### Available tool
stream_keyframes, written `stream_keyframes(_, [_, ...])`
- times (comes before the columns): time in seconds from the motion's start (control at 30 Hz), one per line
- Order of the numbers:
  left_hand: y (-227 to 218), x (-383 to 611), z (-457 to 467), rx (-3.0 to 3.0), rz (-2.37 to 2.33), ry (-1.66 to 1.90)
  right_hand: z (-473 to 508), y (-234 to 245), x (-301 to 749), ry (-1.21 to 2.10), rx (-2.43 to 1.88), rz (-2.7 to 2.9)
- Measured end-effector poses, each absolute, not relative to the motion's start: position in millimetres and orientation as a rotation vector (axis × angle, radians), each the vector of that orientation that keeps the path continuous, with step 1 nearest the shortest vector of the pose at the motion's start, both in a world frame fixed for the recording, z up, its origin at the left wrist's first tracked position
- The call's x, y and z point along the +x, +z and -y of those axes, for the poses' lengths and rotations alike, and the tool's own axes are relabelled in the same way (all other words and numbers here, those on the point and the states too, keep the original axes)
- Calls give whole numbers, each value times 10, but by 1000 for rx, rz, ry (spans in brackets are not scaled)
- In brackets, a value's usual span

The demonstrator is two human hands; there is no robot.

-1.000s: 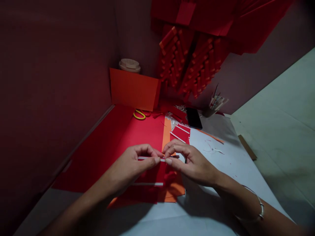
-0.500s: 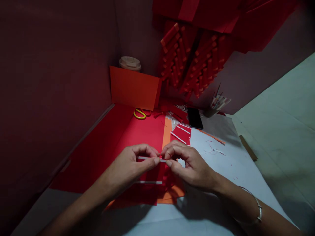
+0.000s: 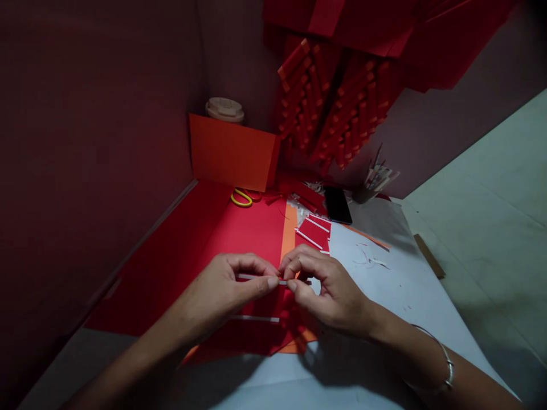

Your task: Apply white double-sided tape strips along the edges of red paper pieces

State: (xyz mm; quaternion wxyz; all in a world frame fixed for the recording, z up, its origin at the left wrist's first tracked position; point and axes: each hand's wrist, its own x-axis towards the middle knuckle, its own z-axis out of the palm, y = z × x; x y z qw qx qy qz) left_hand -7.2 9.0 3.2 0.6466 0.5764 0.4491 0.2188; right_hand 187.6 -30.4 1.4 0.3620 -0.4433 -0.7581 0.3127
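My left hand [image 3: 226,293] and my right hand [image 3: 329,287] meet over the middle of the work surface. Both pinch a small red paper piece with a white strip along its top edge [image 3: 260,278]. Thumb and forefinger of each hand close on that white edge, the fingertips almost touching. Below the hands lies another red piece with a white strip [image 3: 256,319] on an orange sheet [image 3: 294,344]. A large red paper sheet [image 3: 192,256] lies under and to the left of the hands. A bracelet sits on my right wrist.
Yellow-handled scissors [image 3: 241,197] and a black phone [image 3: 337,205] lie at the back. Cut red pieces [image 3: 314,230] sit beyond my right hand. An orange card [image 3: 233,152] leans on the wall, a cup lid [image 3: 224,109] behind it. Red rolled-paper decorations [image 3: 329,97] hang above. Paper scraps [image 3: 370,259] lie on white paper.
The hands have stayed together on the red piece, shifting only slightly. The right fingers have curled a little tighter on the white edge.
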Motion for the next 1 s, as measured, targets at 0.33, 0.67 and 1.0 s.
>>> stream_keyframes(0.33, [58,-91,-72,1271,-1015,542,334,-10,1857,734,-1155,1932])
stream_keyframes(0.67, [102,-117,-136,1117,-1108,787,292,125,2195,374,-1529,2039])
stream_keyframes(1.0, [214,-112,-159,783,-1076,901,479,-38,2323,378,-2172,2532])
